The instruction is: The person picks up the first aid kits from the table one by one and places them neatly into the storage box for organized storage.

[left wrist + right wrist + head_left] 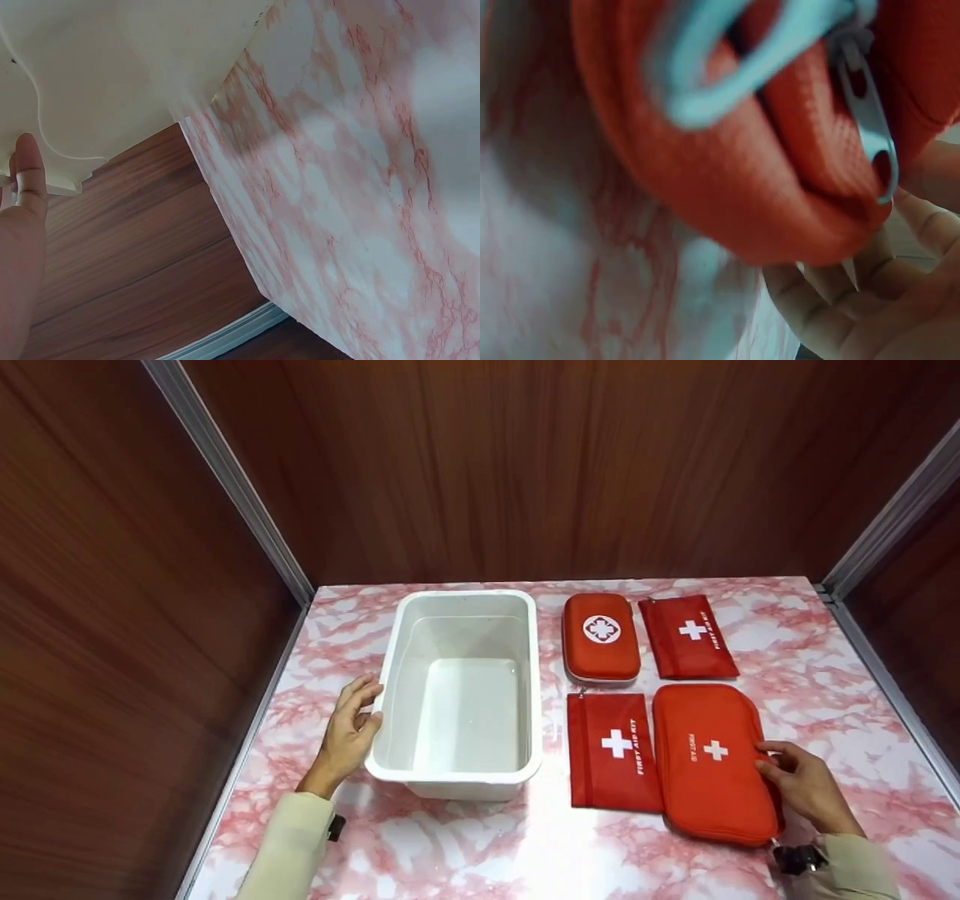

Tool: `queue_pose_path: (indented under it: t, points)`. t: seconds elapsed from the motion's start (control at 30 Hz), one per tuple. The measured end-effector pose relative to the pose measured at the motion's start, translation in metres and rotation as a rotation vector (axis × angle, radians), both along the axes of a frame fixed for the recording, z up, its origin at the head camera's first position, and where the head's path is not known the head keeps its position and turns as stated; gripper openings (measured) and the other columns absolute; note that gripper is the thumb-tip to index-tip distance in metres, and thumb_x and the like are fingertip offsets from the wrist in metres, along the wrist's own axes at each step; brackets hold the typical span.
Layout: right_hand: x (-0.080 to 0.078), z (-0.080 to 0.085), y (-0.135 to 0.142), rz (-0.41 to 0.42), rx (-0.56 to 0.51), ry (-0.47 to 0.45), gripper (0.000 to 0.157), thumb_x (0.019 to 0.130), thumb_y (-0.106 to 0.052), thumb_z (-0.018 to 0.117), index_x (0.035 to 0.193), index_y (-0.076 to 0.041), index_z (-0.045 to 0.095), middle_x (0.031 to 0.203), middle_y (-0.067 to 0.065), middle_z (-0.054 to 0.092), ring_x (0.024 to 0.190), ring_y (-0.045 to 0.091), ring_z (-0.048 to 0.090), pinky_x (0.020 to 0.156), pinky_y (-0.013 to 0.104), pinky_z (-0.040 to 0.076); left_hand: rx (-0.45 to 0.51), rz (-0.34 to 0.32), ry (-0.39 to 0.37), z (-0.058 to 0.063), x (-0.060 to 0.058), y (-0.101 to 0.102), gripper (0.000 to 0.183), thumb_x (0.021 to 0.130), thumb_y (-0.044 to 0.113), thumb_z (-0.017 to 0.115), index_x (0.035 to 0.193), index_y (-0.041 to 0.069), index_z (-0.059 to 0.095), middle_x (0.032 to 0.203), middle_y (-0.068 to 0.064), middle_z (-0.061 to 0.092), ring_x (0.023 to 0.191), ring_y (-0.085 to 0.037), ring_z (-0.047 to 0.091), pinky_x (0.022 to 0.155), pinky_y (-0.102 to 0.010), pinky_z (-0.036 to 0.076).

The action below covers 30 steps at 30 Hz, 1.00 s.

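My left hand (pixel 351 731) rests against the left rim of a white plastic bin (pixel 531 690), fingers loosely extended. In the left wrist view its thumb (pixel 30 176) lies against the bin's outer wall. On the right, my right hand (pixel 810 787) grips the right edge of a large red first aid bag (pixel 716 791) with a white cross. The right wrist view shows the bag's corner (pixel 742 187) up close, with a metal zipper pull (pixel 870 124); fingers reach under the corner. The bag's left edge meets a flat red first aid pouch (pixel 607 772).
Behind these lie a hard red first aid case (pixel 600 656) with a round white emblem and another flat red pouch (pixel 686 649). The marbled pink-and-white table (pixel 450 847) is enclosed by brown wood-grain panels (pixel 510 472) with metal corner strips.
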State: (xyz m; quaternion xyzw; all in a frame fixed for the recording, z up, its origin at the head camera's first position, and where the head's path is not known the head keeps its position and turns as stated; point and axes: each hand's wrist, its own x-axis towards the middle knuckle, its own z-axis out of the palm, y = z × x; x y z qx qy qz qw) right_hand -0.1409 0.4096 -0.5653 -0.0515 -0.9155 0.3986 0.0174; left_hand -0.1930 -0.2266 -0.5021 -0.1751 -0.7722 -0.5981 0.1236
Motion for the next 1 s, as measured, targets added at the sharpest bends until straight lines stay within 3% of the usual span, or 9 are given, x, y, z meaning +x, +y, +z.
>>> queue_pose_path:
  t: [0.17, 0.3, 0.43, 0.53, 0.73, 0.93, 1.0]
  points:
    - [0.001, 0.001, -0.002, -0.044, -0.046, -0.012, 0.038, 0.097, -0.016, 0.066, 0.125, 0.009, 0.060, 0.098, 0.015, 0.063, 0.077, -0.004, 0.052, 0.065, 0.013, 0.047, 0.003, 0.003, -0.002, 0.000, 0.000, 0.000, 0.037, 0.091, -0.016, 0.048, 0.128, -0.023, 0.049, 0.146, -0.034, 0.032, 0.119, -0.046, 0.048, 0.086, -0.020, 0.050]
    - [0.000, 0.004, -0.002, -0.053, -0.092, -0.027, 0.046, 0.096, -0.022, 0.067, 0.129, 0.009, 0.058, 0.114, 0.026, 0.060, 0.082, -0.008, 0.055, 0.067, 0.014, 0.050, 0.005, 0.005, -0.005, -0.001, 0.000, 0.000, 0.038, 0.091, -0.017, 0.049, 0.128, -0.022, 0.049, 0.147, -0.032, 0.033, 0.120, -0.047, 0.048, 0.087, -0.020, 0.049]
    - [0.000, 0.006, -0.002, -0.016, -0.104, -0.056, 0.059, 0.095, -0.028, 0.069, 0.137, 0.008, 0.051, 0.136, 0.034, 0.046, 0.104, 0.029, 0.066, 0.068, 0.016, 0.051, 0.001, 0.007, -0.016, -0.001, 0.002, -0.001, 0.039, 0.090, -0.017, 0.049, 0.128, -0.022, 0.049, 0.148, -0.031, 0.033, 0.120, -0.046, 0.048, 0.088, -0.020, 0.049]
    - [0.000, 0.007, -0.001, 0.024, -0.109, -0.084, 0.063, 0.095, -0.029, 0.069, 0.141, 0.008, 0.047, 0.144, 0.036, 0.039, 0.118, 0.056, 0.052, 0.069, 0.017, 0.051, -0.004, 0.010, -0.029, -0.001, 0.002, -0.001, 0.039, 0.090, -0.017, 0.049, 0.129, -0.021, 0.050, 0.148, -0.030, 0.033, 0.121, -0.045, 0.048, 0.087, -0.020, 0.049]
    - [0.000, 0.006, -0.001, 0.073, -0.116, -0.116, 0.062, 0.096, -0.025, 0.068, 0.142, 0.009, 0.046, 0.139, 0.038, 0.045, 0.120, 0.057, 0.048, 0.074, 0.014, 0.049, 0.000, 0.014, -0.023, -0.001, 0.002, -0.001, 0.038, 0.090, -0.017, 0.049, 0.128, -0.020, 0.050, 0.148, -0.030, 0.034, 0.120, -0.043, 0.048, 0.087, -0.020, 0.049]
    - [0.001, 0.010, -0.003, 0.045, -0.212, -0.150, 0.065, 0.096, -0.027, 0.068, 0.145, 0.006, 0.043, 0.146, 0.037, 0.036, 0.124, 0.060, 0.042, 0.074, 0.017, 0.052, 0.010, 0.015, -0.010, -0.001, 0.001, -0.001, 0.037, 0.089, -0.016, 0.050, 0.126, -0.020, 0.052, 0.146, -0.030, 0.036, 0.120, -0.044, 0.048, 0.087, -0.019, 0.049]
    - [0.001, 0.011, -0.004, 0.035, -0.229, -0.127, 0.063, 0.095, -0.025, 0.069, 0.145, 0.005, 0.044, 0.148, 0.036, 0.034, 0.121, 0.053, 0.050, 0.074, 0.017, 0.052, 0.018, 0.015, -0.011, -0.001, 0.001, 0.000, 0.037, 0.089, -0.017, 0.049, 0.126, -0.019, 0.052, 0.146, -0.029, 0.038, 0.120, -0.043, 0.048, 0.086, -0.019, 0.049]
